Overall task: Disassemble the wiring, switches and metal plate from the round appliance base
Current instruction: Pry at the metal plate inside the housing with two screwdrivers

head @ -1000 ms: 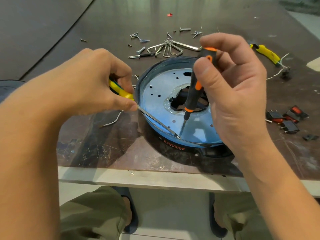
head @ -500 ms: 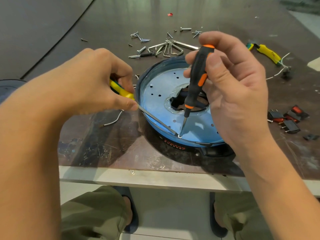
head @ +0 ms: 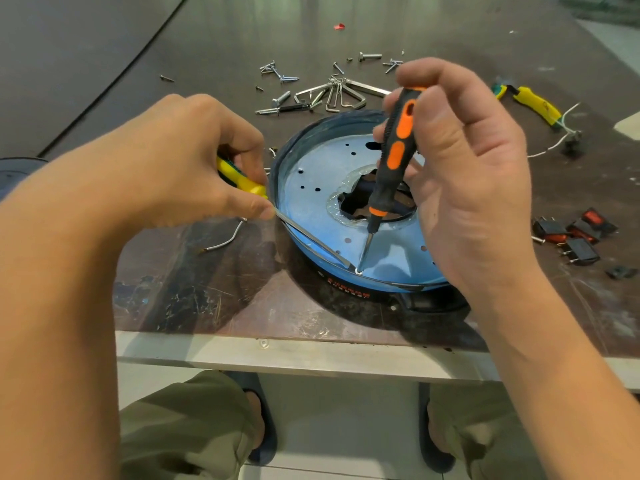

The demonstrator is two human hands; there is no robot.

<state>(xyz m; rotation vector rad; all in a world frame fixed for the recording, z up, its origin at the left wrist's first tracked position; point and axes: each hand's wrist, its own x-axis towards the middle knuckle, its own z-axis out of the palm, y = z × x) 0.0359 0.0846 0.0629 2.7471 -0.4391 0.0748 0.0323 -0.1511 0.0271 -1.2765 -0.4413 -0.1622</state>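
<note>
the right hand [head: 474, 174] has changed its hold on the black and orange screwdriver [head: 391, 161]; its fingers were over the top, now they pinch the handle from the side; the tip has stayed on the small screw [head: 358, 271] near the front of the metal plate [head: 311, 188]; i think the screw is being turned out, so the plate is not free yet; the left hand [head: 180, 168] still grips the yellow tool [head: 239, 180], its thin blade at the same spot; the round base [head: 349, 292] sits near the table [head: 207, 306] edge; switches [head: 575, 233] lie to the right, loose screws [head: 280, 72] behind; the blade is close to the tip and may get in its way.
</note>
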